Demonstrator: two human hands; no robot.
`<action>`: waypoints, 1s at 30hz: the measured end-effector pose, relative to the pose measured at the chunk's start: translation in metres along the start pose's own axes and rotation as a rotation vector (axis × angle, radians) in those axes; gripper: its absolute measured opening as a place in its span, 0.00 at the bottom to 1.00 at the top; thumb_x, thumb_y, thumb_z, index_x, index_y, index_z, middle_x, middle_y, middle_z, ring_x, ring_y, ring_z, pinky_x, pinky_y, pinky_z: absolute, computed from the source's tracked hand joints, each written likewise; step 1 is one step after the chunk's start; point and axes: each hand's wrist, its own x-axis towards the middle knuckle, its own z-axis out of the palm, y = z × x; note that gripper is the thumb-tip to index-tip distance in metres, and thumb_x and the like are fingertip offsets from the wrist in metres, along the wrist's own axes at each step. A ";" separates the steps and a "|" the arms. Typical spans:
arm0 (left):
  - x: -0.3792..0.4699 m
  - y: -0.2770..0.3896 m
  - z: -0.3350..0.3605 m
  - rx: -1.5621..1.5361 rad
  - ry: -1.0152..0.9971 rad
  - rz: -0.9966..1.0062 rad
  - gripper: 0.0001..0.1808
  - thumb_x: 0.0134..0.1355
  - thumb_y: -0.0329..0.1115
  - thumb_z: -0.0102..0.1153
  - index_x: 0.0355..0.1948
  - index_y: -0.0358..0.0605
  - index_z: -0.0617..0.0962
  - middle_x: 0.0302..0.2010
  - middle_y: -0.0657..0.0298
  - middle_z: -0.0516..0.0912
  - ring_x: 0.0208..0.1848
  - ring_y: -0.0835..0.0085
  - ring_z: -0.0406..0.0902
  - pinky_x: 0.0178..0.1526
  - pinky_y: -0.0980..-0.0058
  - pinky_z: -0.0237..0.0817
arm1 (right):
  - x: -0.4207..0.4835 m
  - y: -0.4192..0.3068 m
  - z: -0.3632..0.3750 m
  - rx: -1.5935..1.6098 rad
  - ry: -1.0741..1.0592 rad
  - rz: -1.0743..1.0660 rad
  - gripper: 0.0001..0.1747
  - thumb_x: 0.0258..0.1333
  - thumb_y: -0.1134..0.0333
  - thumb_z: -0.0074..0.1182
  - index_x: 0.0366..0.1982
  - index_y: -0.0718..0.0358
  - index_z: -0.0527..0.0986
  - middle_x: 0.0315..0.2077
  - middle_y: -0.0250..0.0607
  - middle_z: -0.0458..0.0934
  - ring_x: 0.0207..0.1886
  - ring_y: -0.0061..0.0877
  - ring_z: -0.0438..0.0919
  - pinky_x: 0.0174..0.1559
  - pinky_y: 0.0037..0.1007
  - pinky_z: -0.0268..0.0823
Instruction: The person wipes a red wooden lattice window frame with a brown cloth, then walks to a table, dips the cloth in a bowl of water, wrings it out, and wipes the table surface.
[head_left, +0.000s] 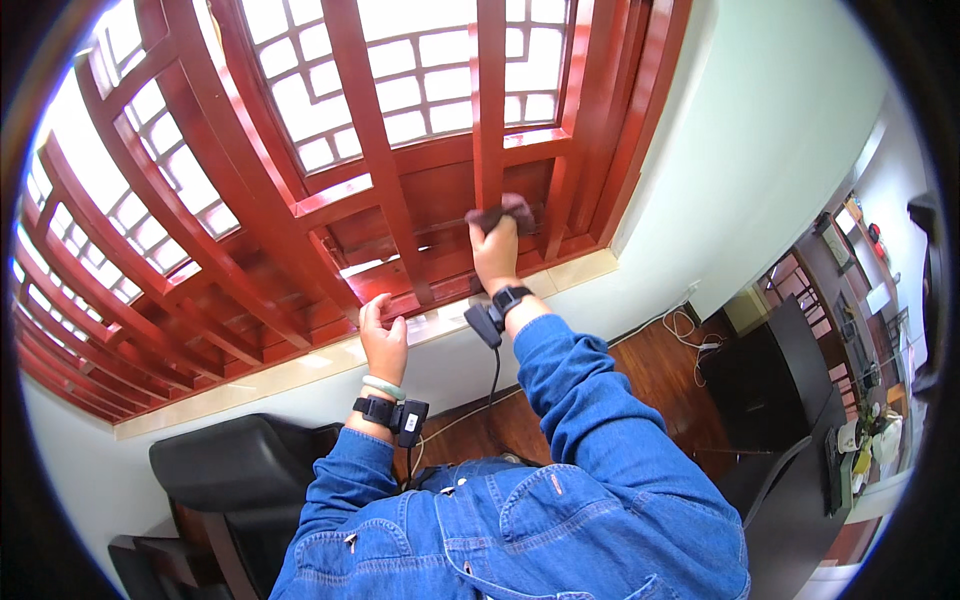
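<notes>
My right hand (495, 251) grips a dark reddish-brown cloth (504, 214), which lies against an upright red-painted wooden bar (489, 112) of the window framework. Lower and to the left, my left hand (383, 341) is raised beside the stone sill (442, 321), fingers loosely curled and holding nothing. Whether its fingertips touch the red frame I cannot tell. Behind the bars are latticed window panes (427, 79) with bright light coming through. Both wrists wear black straps with small boxes and cables; a pale green bangle (384, 387) circles the left wrist.
A black padded chair (232, 461) stands below the sill at the left. To the right are a white wall (757, 142), a loose white cable (679, 322) over the wooden floor (637, 367), and a dark desk (806, 495) with a keyboard and other items on it.
</notes>
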 end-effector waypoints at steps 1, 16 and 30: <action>0.000 -0.002 0.001 -0.005 -0.006 0.016 0.20 0.55 0.23 0.59 0.51 0.37 0.79 0.50 0.54 0.79 0.54 0.60 0.76 0.61 0.66 0.67 | -0.016 0.011 -0.002 0.013 -0.052 0.045 0.22 0.57 0.57 0.65 0.36 0.70 0.71 0.35 0.64 0.78 0.42 0.61 0.76 0.44 0.54 0.69; 0.014 0.004 0.046 0.009 -0.009 0.063 0.38 0.58 0.27 0.62 0.70 0.39 0.64 0.61 0.48 0.72 0.64 0.53 0.69 0.68 0.59 0.60 | -0.022 0.024 -0.086 0.109 0.073 0.061 0.11 0.57 0.66 0.62 0.38 0.66 0.78 0.38 0.56 0.82 0.44 0.55 0.79 0.46 0.46 0.71; 0.054 0.005 0.092 0.147 0.128 0.188 0.41 0.65 0.25 0.59 0.72 0.36 0.51 0.68 0.34 0.63 0.68 0.38 0.65 0.70 0.52 0.57 | 0.118 0.022 -0.090 0.146 0.040 0.045 0.30 0.57 0.66 0.66 0.54 0.71 0.65 0.46 0.63 0.79 0.50 0.54 0.80 0.53 0.43 0.71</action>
